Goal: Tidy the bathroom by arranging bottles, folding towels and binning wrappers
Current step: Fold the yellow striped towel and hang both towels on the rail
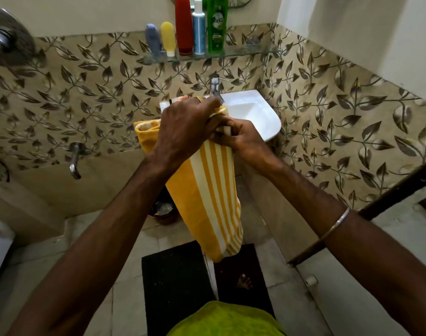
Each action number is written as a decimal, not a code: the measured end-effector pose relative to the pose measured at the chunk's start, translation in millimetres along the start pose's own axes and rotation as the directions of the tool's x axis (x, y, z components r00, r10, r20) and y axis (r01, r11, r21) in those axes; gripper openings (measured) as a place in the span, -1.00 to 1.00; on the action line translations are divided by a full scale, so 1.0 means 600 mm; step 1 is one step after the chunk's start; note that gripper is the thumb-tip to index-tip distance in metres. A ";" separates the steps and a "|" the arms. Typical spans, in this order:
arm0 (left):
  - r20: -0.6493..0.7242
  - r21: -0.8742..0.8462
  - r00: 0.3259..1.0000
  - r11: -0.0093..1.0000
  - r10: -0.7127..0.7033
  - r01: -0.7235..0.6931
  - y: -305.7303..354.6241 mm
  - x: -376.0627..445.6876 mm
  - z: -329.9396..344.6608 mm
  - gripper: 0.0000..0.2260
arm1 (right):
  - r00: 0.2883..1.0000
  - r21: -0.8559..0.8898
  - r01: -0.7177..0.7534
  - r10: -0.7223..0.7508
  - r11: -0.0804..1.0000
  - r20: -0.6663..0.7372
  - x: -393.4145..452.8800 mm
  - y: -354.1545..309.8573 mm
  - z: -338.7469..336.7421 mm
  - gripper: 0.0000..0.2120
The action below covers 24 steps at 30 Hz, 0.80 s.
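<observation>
Head view
Towel: a yellow-and-white striped towel (pixel 207 190) is held up in front of the white sink (pixel 260 117), its folded length hanging down toward the dark floor mat (pixel 178 282); its upper end bunches out to the left of the hands.
Left hand: the left hand (pixel 185 127) comes over the top of the towel with fingers curled down, grasping the upper edge; a ring shows on one finger.
Right hand: the right hand (pixel 241 139) sits just beside and partly under the left, its fingers pinching the same top edge of the towel; a metal bangle (pixel 333 226) circles that forearm.
Bottles: five stand in a row on the glass shelf (pixel 243 53) above the sink, from left a grey-blue bottle (pixel 151 38), a yellow bottle (pixel 168 37), a tall red bottle (pixel 183 25), a blue-and-white spray bottle (pixel 198 27) and a green bottle (pixel 217 23), each close beside the next.
Tap: a chrome tap (pixel 215 86) stands at the back rim of the sink, just behind the left hand.
Bin: a dark round bin (pixel 162 209) sits on the floor below the sink, partly hidden by the towel.
Foreground: a green cloth (pixel 221 321) lies at the bottom edge, and toes of a bare foot (pixel 243 281) rest on the mat.
</observation>
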<state>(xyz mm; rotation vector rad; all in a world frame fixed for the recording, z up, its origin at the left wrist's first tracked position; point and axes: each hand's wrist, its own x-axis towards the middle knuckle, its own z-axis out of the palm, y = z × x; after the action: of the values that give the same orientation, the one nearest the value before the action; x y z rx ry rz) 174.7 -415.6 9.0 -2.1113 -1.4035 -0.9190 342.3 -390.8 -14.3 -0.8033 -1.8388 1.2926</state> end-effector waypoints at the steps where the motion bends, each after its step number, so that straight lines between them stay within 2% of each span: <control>1: -0.009 -0.003 1.000 1.000 0.005 -0.005 0.000 0.000 0.003 -0.66 | 0.999 0.037 -0.034 0.034 0.999 0.009 -0.005 0.007 0.000 -0.83; 6: -0.019 -0.069 0.999 0.996 -0.050 0.048 -0.014 0.016 0.002 -0.52 | 0.956 0.071 -0.272 0.261 0.960 0.133 -0.056 0.106 0.009 -0.72; 11: -0.035 -0.054 0.994 0.993 -0.103 0.101 -0.051 0.047 -0.009 -0.53 | 0.853 0.082 -0.492 0.461 0.867 0.245 -0.133 0.241 0.018 -0.41; 14: -0.041 -0.077 0.989 0.987 -0.142 0.138 -0.064 0.059 -0.018 -0.41 | 0.784 0.035 -0.584 0.552 0.811 0.285 -0.175 0.314 0.021 -0.31; 17: -0.071 -0.086 0.970 0.970 -0.234 0.228 -0.089 0.075 -0.025 -0.51 | 0.728 -0.034 -0.646 0.629 0.762 0.272 -0.225 0.384 0.024 -0.22; 19: -0.081 -0.101 0.949 0.949 -0.306 0.297 -0.111 0.088 -0.033 -0.56 | 0.702 -0.090 -0.670 0.668 0.737 0.248 -0.262 0.427 0.023 -0.24; 22: -0.095 -0.115 0.937 0.938 -0.337 0.326 -0.138 0.102 -0.053 -0.53 | 0.666 -0.120 -0.706 0.713 0.697 0.222 -0.313 0.471 0.021 -0.42; 24: -0.112 -0.124 0.932 0.936 -0.344 0.331 -0.150 0.108 -0.065 -0.51 | 0.672 -0.099 -0.717 0.722 0.690 0.164 -0.336 0.492 0.019 -0.50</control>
<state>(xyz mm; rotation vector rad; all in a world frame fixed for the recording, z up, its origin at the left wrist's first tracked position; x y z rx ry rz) 97.5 -366.4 82.7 -1.8682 -1.7139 -1.2639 462.7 -474.0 -340.7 -1.5827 -1.7292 1.8860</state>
